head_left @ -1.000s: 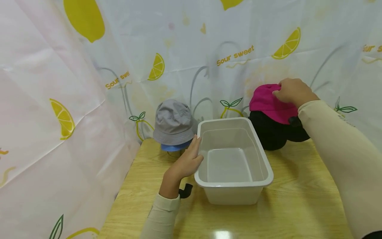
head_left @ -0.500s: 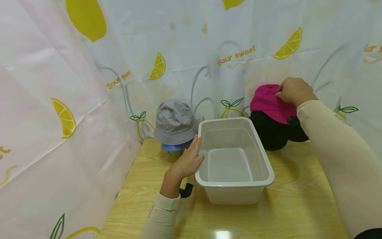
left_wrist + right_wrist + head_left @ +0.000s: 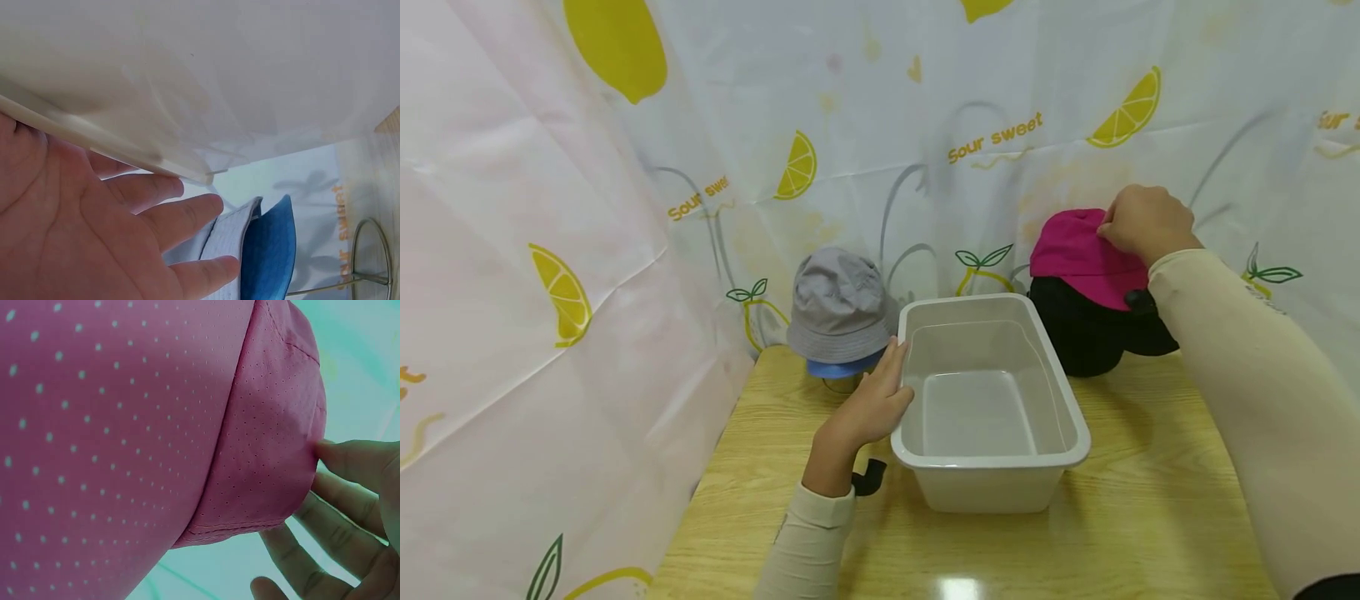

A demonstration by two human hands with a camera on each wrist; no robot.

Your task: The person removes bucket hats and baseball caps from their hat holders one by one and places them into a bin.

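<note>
In the head view, my right hand [image 3: 1150, 221] pinches the crown of a bright pink cap [image 3: 1078, 246], which sits on top of a black cap [image 3: 1078, 329] at the back right. The right wrist view shows the thumb on the perforated pink crown, the fingers partly behind it. My left hand [image 3: 868, 408] lies with fairly straight fingers against the left rim of a pale plastic tub [image 3: 973, 462]. In the left wrist view, its palm and spread fingers [image 3: 187, 219] are under the tub's edge. Nothing lies in the tub.
Left of the tub, a grey bucket hat [image 3: 838, 300] rests over a blue hat [image 3: 842, 367] on a wire stand [image 3: 372, 275]. A lemon-print sheet [image 3: 850, 108] hangs behind the wooden table [image 3: 760, 483] and along its left side.
My right hand has shifted slightly up and to the right on the pink cap, its fingers drawn closer together. The left hand and tub stay about where they were.
</note>
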